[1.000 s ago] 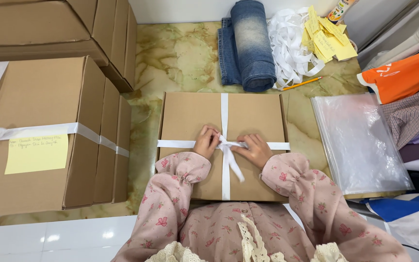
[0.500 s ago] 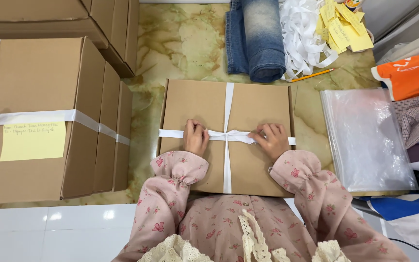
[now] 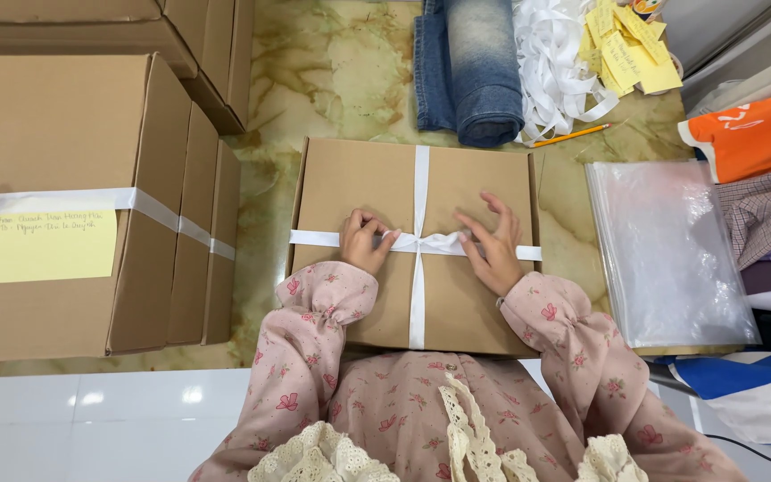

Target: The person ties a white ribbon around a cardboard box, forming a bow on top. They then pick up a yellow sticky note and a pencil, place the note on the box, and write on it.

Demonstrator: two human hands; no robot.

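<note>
A flat brown cardboard box (image 3: 359, 178) lies on the marbled floor in front of me. White ribbon (image 3: 420, 187) crosses it both ways and is knotted at the middle (image 3: 426, 242). My left hand (image 3: 365, 239) is curled on the ribbon just left of the knot, pinching it. To the right of the knot, my right hand (image 3: 493, 241) rests on the box lid with its fingers spread, touching the ribbon. Both arms wear pink floral sleeves.
Stacked ribbon-tied cardboard boxes (image 3: 64, 178) with a yellow sticky note (image 3: 53, 246) stand at the left. Folded jeans (image 3: 470, 62), loose white ribbon (image 3: 555, 62), yellow notes (image 3: 622, 54) and a pencil (image 3: 571, 135) lie beyond. Clear plastic bags (image 3: 667, 250) and folded clothes (image 3: 751, 134) sit at the right.
Both hands were together at the knot, then pulled apart along the ribbon. Now the right hand has opened with fingers spread, and the left hand stays pinched near the knot.
</note>
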